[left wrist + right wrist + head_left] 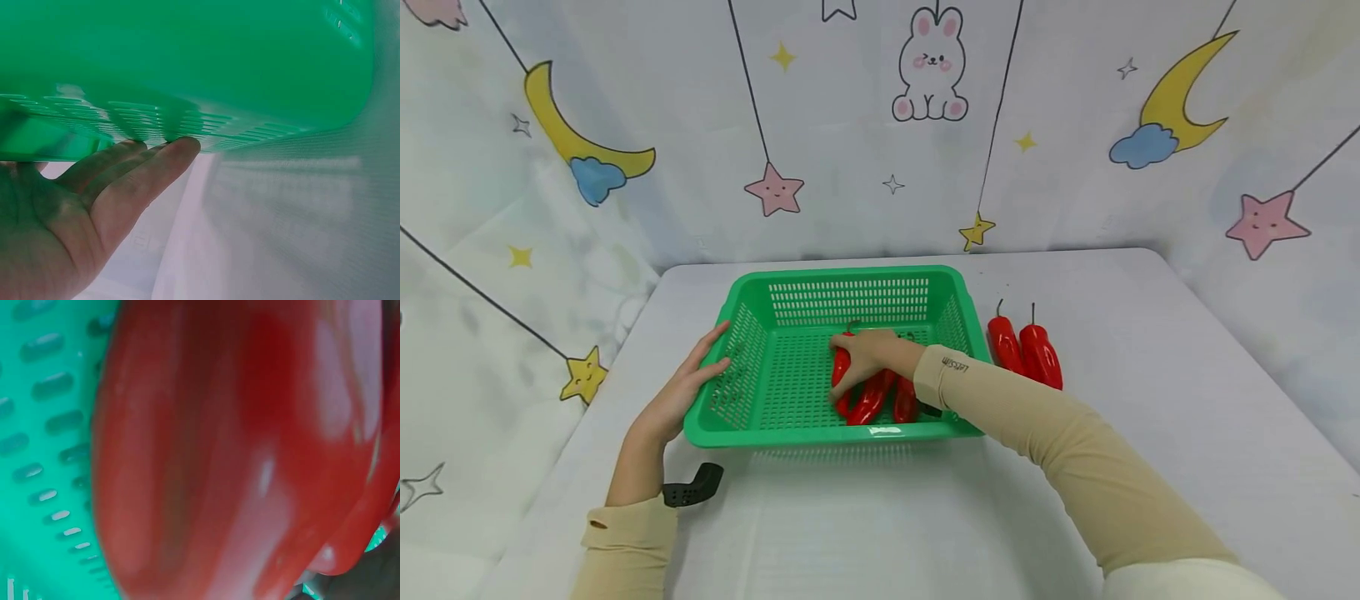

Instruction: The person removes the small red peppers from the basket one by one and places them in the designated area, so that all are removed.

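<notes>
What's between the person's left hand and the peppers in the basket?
In the head view, the green basket itself: its side wall, then a bare stretch of floor.

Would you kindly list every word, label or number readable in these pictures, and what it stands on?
"Lets…", apparently: dark lettering near the cuff of the beige right sleeve; the rest is too small to read surely.
No readable text on the green plastic basket, red chili peppers or cartoon-print backdrop.
</notes>
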The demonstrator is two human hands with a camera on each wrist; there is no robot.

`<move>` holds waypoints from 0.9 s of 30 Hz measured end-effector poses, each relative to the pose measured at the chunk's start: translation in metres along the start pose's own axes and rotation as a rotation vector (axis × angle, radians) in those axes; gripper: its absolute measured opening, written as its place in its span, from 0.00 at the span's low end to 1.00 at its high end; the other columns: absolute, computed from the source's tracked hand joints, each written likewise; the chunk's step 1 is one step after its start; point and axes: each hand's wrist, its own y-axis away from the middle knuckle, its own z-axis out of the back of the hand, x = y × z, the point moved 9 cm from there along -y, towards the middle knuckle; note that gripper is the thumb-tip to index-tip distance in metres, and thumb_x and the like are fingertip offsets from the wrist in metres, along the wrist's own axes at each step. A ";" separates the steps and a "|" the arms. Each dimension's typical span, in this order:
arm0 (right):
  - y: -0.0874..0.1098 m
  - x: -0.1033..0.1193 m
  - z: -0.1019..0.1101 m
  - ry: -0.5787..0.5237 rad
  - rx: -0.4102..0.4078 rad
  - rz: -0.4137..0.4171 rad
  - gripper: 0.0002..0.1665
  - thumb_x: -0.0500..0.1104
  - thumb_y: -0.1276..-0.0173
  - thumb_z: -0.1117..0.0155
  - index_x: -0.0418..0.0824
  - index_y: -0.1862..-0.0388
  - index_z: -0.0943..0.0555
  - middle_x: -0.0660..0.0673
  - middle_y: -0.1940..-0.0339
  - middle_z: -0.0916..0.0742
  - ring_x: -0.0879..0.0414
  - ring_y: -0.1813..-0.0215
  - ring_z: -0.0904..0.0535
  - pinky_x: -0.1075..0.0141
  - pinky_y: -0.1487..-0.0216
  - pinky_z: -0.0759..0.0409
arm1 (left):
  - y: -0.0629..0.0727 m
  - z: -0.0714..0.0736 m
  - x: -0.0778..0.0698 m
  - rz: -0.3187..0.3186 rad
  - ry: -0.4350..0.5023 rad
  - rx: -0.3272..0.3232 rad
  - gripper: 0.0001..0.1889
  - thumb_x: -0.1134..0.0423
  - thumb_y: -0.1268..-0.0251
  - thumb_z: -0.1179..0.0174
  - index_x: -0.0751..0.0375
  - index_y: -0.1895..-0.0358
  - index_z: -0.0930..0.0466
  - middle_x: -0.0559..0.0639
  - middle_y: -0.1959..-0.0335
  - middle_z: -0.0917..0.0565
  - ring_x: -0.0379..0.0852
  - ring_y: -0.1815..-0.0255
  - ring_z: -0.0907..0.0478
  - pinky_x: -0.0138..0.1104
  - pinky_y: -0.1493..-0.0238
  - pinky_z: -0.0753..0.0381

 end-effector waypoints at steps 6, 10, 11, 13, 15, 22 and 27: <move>0.000 0.001 -0.003 -0.133 0.023 0.055 0.51 0.73 0.58 0.35 0.58 0.35 0.40 0.49 0.54 0.25 0.55 0.53 0.30 0.63 0.61 0.28 | 0.000 0.000 0.001 0.008 -0.002 -0.003 0.31 0.54 0.27 0.60 0.40 0.27 0.65 0.52 0.27 0.69 0.62 0.33 0.56 0.46 0.47 0.36; 0.000 0.002 -0.003 -0.230 0.037 0.087 0.48 0.66 0.55 0.31 0.54 0.36 0.38 0.48 0.54 0.26 0.54 0.52 0.30 0.64 0.62 0.26 | 0.000 0.001 0.001 0.006 0.002 -0.004 0.31 0.54 0.27 0.59 0.40 0.27 0.64 0.53 0.27 0.68 0.63 0.34 0.54 0.38 0.52 0.31; 0.000 0.003 -0.003 -0.247 0.040 0.091 0.48 0.65 0.55 0.30 0.54 0.37 0.38 0.48 0.54 0.26 0.54 0.53 0.30 0.64 0.62 0.26 | 0.000 0.001 0.001 0.006 0.005 -0.004 0.32 0.54 0.27 0.59 0.40 0.27 0.64 0.53 0.27 0.68 0.63 0.34 0.53 0.36 0.54 0.31; 0.000 0.002 -0.002 -0.267 0.045 0.098 0.47 0.63 0.55 0.30 0.53 0.37 0.38 0.48 0.54 0.26 0.54 0.53 0.30 0.63 0.62 0.26 | 0.000 0.001 0.001 0.007 0.011 -0.003 0.31 0.54 0.27 0.59 0.40 0.27 0.64 0.53 0.27 0.68 0.63 0.35 0.53 0.34 0.55 0.30; 0.000 0.002 -0.003 -0.282 0.050 0.102 0.47 0.63 0.54 0.29 0.53 0.37 0.38 0.48 0.54 0.26 0.54 0.53 0.30 0.63 0.62 0.26 | 0.000 0.000 0.001 0.007 0.013 -0.003 0.31 0.54 0.27 0.59 0.40 0.27 0.64 0.53 0.28 0.68 0.63 0.35 0.52 0.34 0.55 0.30; 0.003 0.001 0.001 -0.345 0.056 0.124 0.48 0.60 0.54 0.28 0.51 0.36 0.38 0.48 0.55 0.25 0.54 0.54 0.28 0.64 0.63 0.25 | -0.001 0.000 0.001 0.003 0.014 0.002 0.31 0.54 0.27 0.60 0.41 0.27 0.64 0.54 0.28 0.68 0.64 0.36 0.51 0.33 0.56 0.29; 0.009 0.002 0.011 -0.387 0.035 0.148 0.49 0.59 0.54 0.28 0.49 0.35 0.39 0.46 0.53 0.26 0.53 0.52 0.30 0.66 0.63 0.25 | -0.002 0.001 0.001 0.005 0.014 0.002 0.31 0.54 0.27 0.59 0.41 0.27 0.64 0.54 0.28 0.68 0.63 0.36 0.51 0.33 0.56 0.29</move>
